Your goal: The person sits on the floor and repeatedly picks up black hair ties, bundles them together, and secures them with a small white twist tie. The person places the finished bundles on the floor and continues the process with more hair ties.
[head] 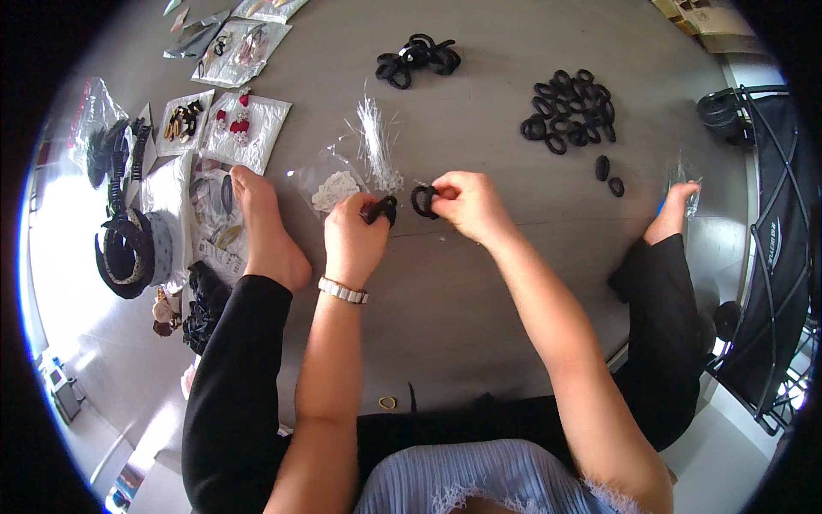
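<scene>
My left hand point(355, 238) pinches a bunched black hair tie point(384, 210) between thumb and fingers. Close beside it, my right hand point(472, 204) grips a looped black hair tie point(422, 202) whose ring hangs open to the left. A small gap separates the two. Just beyond the hands lies a bundle of white plastic tag fasteners point(377, 144), fanned at its far end. A clear bag of small white tags point(335, 191) rests left of the bundle, partly behind my left hand.
A loose heap of black hair ties point(420, 59) lies farther away; a spread-out group of hair ties point(568, 112) is at right. Packaged hair accessories point(241, 128) and headbands point(125, 254) line the left side. A black folding wagon point(770, 257) stands at right. My feet flank the work area.
</scene>
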### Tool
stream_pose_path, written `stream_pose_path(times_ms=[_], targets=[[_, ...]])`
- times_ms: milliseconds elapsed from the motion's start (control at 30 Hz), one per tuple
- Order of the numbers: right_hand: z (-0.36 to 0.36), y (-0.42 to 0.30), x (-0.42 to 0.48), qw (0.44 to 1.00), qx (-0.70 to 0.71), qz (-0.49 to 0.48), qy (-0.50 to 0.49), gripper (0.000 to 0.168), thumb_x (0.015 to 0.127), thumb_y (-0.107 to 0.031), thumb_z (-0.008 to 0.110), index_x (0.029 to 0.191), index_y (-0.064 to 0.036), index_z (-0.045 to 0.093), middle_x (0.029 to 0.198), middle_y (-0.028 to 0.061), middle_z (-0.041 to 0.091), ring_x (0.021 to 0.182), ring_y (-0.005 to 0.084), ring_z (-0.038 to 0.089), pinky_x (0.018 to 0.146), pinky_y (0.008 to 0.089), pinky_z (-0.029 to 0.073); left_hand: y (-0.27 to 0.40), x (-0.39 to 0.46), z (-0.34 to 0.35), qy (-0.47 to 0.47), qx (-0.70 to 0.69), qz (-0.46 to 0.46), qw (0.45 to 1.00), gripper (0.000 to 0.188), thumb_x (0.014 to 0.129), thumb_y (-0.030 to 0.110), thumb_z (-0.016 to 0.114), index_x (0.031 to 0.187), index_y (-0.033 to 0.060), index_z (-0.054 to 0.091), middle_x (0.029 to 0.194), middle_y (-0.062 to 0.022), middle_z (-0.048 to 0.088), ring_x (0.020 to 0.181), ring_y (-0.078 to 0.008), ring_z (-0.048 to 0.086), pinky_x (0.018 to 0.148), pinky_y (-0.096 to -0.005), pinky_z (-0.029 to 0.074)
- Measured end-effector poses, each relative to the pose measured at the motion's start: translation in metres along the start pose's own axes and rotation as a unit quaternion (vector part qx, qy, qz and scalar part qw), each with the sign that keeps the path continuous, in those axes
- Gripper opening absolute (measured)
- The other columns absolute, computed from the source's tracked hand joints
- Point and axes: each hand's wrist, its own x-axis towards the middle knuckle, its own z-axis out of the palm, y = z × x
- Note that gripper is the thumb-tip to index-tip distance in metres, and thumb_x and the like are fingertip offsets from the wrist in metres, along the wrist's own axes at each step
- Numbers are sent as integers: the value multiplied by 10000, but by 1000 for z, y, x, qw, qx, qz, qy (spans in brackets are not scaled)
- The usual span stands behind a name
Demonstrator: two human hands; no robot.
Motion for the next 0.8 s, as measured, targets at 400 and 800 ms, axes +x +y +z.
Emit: stream_pose_path(times_ms=[400, 800], targets=[[-32, -63, -58, 982, 177, -58, 11, 149, 700, 46, 649, 820, -21, 591, 683, -7, 589, 586, 22, 518, 518, 171, 427, 67, -25, -2, -189, -403, -107, 889, 133, 765, -9, 560, 897, -16, 552, 765, -23, 575, 678, -84, 546, 601, -205, 447], [-45, -90, -74, 978, 90, -150, 117, 136, 705, 7, 665, 820, 4, 593, 623, 36, 599, 535, 59, 547, 490, 203, 439, 92, -39, -16, -189, -445, 133, 865, 254, 642, -57, 692, 879, -13, 613, 938, -18, 468, 891, -114, 504, 766, -245, 449]])
